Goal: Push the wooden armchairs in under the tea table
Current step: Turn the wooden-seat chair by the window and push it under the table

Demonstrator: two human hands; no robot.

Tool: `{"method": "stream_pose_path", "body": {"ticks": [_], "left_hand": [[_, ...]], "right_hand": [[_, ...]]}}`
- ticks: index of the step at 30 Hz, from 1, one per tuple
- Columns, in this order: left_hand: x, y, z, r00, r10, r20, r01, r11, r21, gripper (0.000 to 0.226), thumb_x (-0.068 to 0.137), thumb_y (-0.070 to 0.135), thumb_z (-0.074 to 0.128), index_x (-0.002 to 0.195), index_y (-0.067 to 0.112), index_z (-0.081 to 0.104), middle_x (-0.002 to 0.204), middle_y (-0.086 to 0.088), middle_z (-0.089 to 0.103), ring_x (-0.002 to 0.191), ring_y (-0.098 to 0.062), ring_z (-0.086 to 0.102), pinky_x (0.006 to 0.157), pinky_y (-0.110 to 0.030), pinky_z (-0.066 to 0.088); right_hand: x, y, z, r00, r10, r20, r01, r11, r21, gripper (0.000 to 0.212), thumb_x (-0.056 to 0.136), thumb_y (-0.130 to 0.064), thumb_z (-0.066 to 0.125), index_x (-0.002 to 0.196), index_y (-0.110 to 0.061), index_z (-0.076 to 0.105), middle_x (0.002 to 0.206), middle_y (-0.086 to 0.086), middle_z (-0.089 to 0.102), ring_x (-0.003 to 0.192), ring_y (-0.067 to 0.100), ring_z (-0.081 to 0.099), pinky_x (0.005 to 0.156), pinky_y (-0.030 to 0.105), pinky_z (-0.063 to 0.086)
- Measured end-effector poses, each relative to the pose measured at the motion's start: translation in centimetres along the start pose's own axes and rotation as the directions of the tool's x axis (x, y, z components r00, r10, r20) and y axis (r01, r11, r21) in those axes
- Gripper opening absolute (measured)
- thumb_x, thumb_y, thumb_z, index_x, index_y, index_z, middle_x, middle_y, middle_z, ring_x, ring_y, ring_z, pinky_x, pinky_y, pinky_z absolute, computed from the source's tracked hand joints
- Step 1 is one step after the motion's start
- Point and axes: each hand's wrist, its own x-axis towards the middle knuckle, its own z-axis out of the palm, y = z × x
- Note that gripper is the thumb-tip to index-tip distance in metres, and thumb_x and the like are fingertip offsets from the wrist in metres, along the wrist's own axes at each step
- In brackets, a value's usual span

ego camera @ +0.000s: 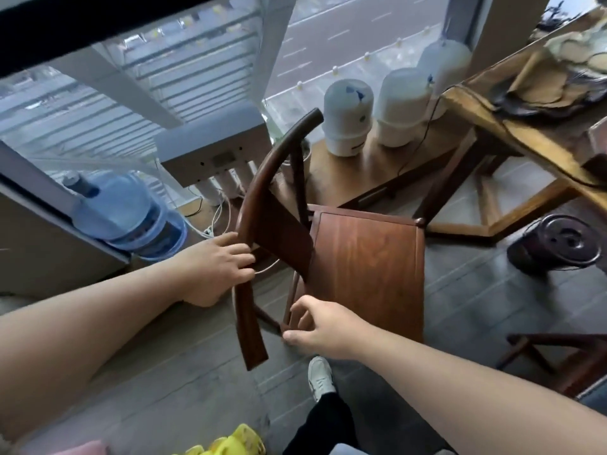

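A dark wooden armchair with a curved top rail stands in the middle of the floor, its seat facing the tea table at the upper right. My left hand is wrapped around the curved back rail. My right hand grips the seat's near left corner beside a thin upright spindle. The chair's front edge lies close to the table's leg frame, outside the tabletop. Part of a second wooden armchair shows at the right edge.
Three white canisters stand on a low wooden bench by the window. A blue water jug and a white appliance with cables sit at left. A dark round stool is under the table. My shoe is near the chair.
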Motion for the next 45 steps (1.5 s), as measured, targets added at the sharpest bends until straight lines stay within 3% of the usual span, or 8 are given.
{"method": "stream_pose_path", "body": {"ticks": [7,11,15,22,26,35,40,45], "left_hand": [[3.5,0.8,1.5,0.982,-0.138,0.130,0.107,0.970,0.219,0.035,0.094,0.022,0.045,0.128,0.021,0.051,0.149,-0.013,0.039,0.144,-0.032,0.017,0.115,-0.061,0.006],[3.7,1.4,1.8,0.963,-0.230,0.139,0.201,0.960,0.195,0.033,0.093,0.021,0.051,0.126,0.024,0.052,0.152,-0.011,0.034,0.146,-0.028,0.009,0.114,-0.062,0.006],[3.6,2.5,1.5,0.950,-0.281,0.137,0.249,0.946,0.208,0.032,0.094,0.020,0.050,0.125,0.027,0.052,0.155,-0.008,0.031,0.147,-0.026,0.006,0.113,-0.063,0.004],[3.4,9.5,0.5,0.941,-0.309,0.135,0.279,0.939,0.201,0.036,0.096,0.019,0.042,0.130,0.026,0.048,0.152,-0.006,0.034,0.147,-0.026,0.008,0.111,-0.066,0.003],[3.6,15.2,-0.7,0.949,-0.287,0.127,0.266,0.951,0.157,0.032,0.096,0.020,0.039,0.127,0.026,0.049,0.143,-0.005,0.044,0.144,-0.029,0.018,0.109,-0.069,0.002],[5.4,26.6,-2.2,0.981,-0.103,-0.164,0.087,0.991,-0.100,0.029,0.083,0.017,0.054,0.112,0.021,0.058,0.115,-0.004,0.061,0.121,-0.030,0.047,0.112,-0.064,0.015],[7.4,28.9,-3.5,0.960,-0.004,-0.279,-0.041,0.987,-0.154,0.044,0.071,0.016,0.066,0.115,0.016,0.061,0.118,-0.010,0.064,0.119,-0.030,0.053,0.110,-0.055,0.028],[9.2,28.7,-4.9,0.985,0.054,-0.162,-0.077,0.987,-0.142,0.059,0.077,0.026,0.066,0.133,0.022,0.048,0.137,-0.007,0.051,0.135,-0.028,0.036,0.114,-0.058,0.019]], "right_hand": [[5.8,-2.1,3.1,0.990,0.099,0.103,-0.110,0.988,0.107,0.064,0.081,-0.066,0.062,0.108,-0.009,0.063,0.104,0.010,0.070,0.093,0.023,0.066,0.076,0.036,0.053],[6.0,-2.8,5.9,0.949,0.101,0.298,-0.253,0.809,0.531,0.048,0.085,-0.043,0.072,0.114,-0.007,0.060,0.103,0.011,0.071,0.089,0.024,0.070,0.071,0.038,0.059],[4.7,-3.3,7.3,0.967,0.047,0.250,-0.181,0.817,0.547,0.033,0.093,-0.026,0.066,0.117,-0.007,0.054,0.097,0.013,0.065,0.079,0.025,0.067,0.071,0.043,0.059],[-1.5,-0.3,7.0,0.952,0.101,0.290,-0.213,0.897,0.388,0.020,0.088,-0.021,0.064,0.090,-0.005,0.053,0.078,0.015,0.064,0.065,0.027,0.067,0.066,0.048,0.061],[-6.8,2.5,6.7,0.931,0.158,0.329,-0.240,0.944,0.226,0.028,0.084,-0.025,0.066,0.098,-0.003,0.055,0.088,0.020,0.069,0.074,0.032,0.073,0.065,0.053,0.061],[-17.1,12.6,4.5,0.878,0.228,0.422,-0.186,0.973,-0.140,0.036,0.073,-0.041,0.067,0.094,-0.012,0.066,0.090,0.009,0.073,0.079,0.027,0.071,0.068,0.038,0.059],[-21.0,16.6,2.5,0.846,0.304,0.438,-0.158,0.928,-0.338,0.052,0.076,-0.051,0.069,0.107,-0.010,0.064,0.098,0.004,0.066,0.087,0.025,0.065,0.075,0.036,0.055],[-24.4,19.3,2.2,0.901,0.318,0.295,-0.249,0.936,-0.248,0.065,0.074,-0.075,0.059,0.101,-0.016,0.065,0.094,0.003,0.069,0.083,0.023,0.066,0.073,0.039,0.055]]}}
